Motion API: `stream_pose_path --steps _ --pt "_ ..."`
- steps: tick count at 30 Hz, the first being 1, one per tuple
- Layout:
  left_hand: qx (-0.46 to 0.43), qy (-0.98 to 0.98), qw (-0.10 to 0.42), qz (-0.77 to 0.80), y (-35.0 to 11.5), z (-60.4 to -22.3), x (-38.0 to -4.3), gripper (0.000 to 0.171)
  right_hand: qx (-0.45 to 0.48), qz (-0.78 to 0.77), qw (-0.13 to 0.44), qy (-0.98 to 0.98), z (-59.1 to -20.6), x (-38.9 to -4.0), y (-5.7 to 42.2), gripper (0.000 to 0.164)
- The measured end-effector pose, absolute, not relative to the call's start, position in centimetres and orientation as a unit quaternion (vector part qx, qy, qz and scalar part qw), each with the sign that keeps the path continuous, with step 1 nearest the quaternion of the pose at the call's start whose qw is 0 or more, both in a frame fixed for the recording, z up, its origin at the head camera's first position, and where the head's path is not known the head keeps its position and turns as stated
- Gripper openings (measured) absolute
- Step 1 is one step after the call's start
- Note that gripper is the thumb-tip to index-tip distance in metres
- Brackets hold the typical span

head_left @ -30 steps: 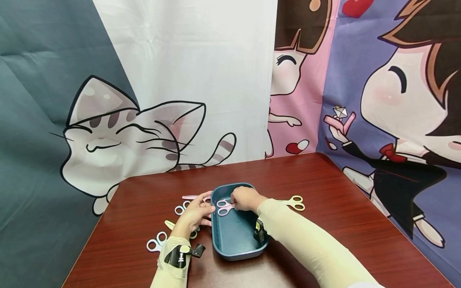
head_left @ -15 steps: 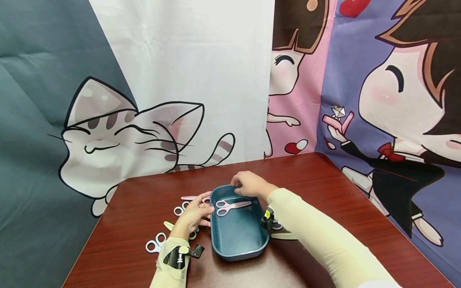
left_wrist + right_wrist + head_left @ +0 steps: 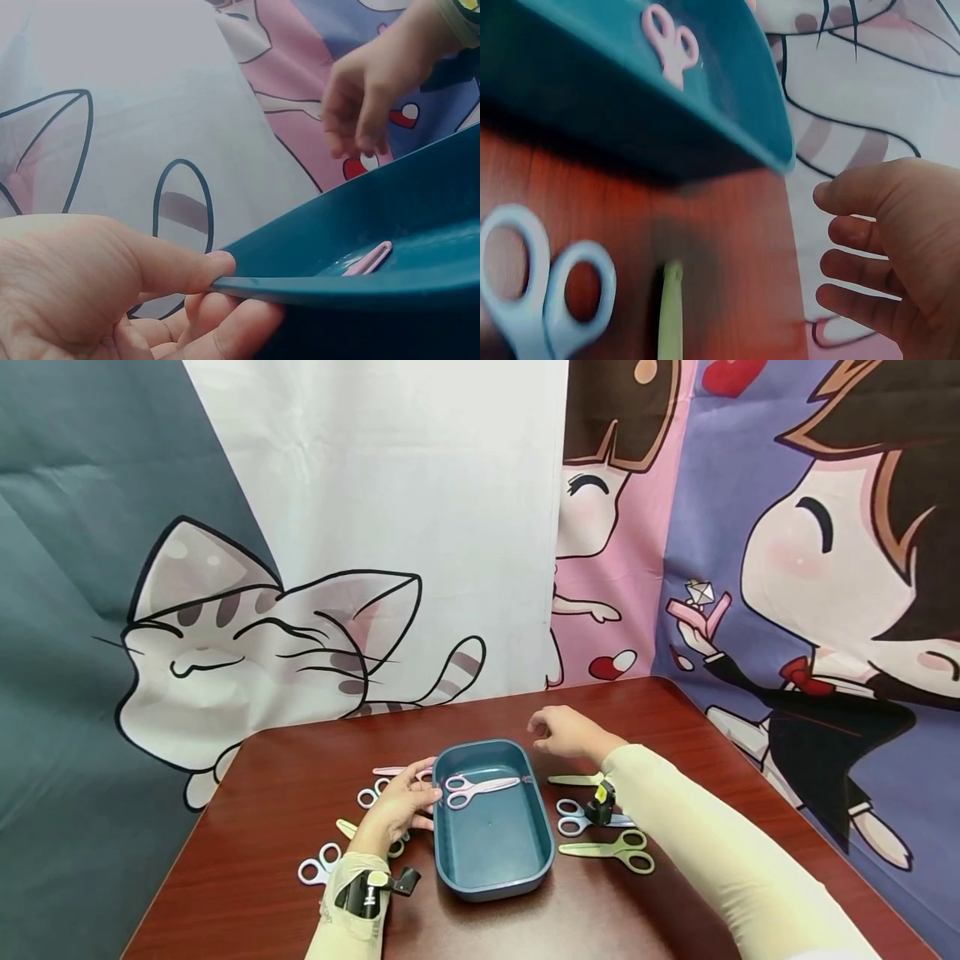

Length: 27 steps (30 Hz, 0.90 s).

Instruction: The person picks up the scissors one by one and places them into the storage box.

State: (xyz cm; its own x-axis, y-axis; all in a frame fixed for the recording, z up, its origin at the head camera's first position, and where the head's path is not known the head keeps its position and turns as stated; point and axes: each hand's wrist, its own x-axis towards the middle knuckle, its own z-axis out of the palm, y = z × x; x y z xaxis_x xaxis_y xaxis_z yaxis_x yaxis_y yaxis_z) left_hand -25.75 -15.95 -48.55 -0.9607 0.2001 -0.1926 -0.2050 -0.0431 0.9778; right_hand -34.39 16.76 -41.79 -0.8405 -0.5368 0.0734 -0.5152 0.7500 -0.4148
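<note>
My left hand (image 3: pixel 396 810) pinches the left rim of a blue plastic bin (image 3: pixel 491 852); the left wrist view has the thumb on top and fingers beneath. Inside the bin lies a pair of pink scissors (image 3: pixel 487 786), handles toward the left hand. Beyond the bin's far right corner, my right hand (image 3: pixel 567 732) hovers over the table with loosely bent fingers, holding nothing. Nearest to it on the table are yellow scissors (image 3: pixel 573 780), partly covered by the forearm. In front of those lie blue scissors (image 3: pixel 573 818) and green scissors (image 3: pixel 600 850).
Left of the bin are more scissors: pink ones (image 3: pixel 386 771), yellow ones (image 3: pixel 347 828) and blue ones (image 3: pixel 322 865), some partly behind the left hand. The reddish-brown table (image 3: pixel 247 827) ends at a printed cartoon curtain (image 3: pixel 450 527).
The right hand has let go of the pink scissors in the bin, lifted out and moved right, past the rim. The left hand has stayed on the bin's edge.
</note>
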Motion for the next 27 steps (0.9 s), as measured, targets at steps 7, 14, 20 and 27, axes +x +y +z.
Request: stream_pose_path --steps 7,14,20,27 --pt "-0.013 0.682 0.147 0.716 -15.9 -48.8 -25.9 0.065 -0.275 -0.194 0.055 0.94 -42.9 -33.9 20.3 0.027" --pt "-0.015 0.682 0.148 0.716 -16.0 -48.6 -26.0 0.064 -0.268 -0.188 0.09 0.94 -44.6 -33.3 22.8 0.034" --pt "-0.014 0.679 0.144 0.719 -16.2 -48.5 -26.0 0.064 -0.278 -0.183 0.094 0.938 -45.8 -32.5 23.4 0.039" --pt "-0.021 0.679 0.147 0.719 -15.8 -48.4 -26.1 0.064 -0.29 -0.174 0.092 0.937 -46.5 -31.9 24.1 0.035"
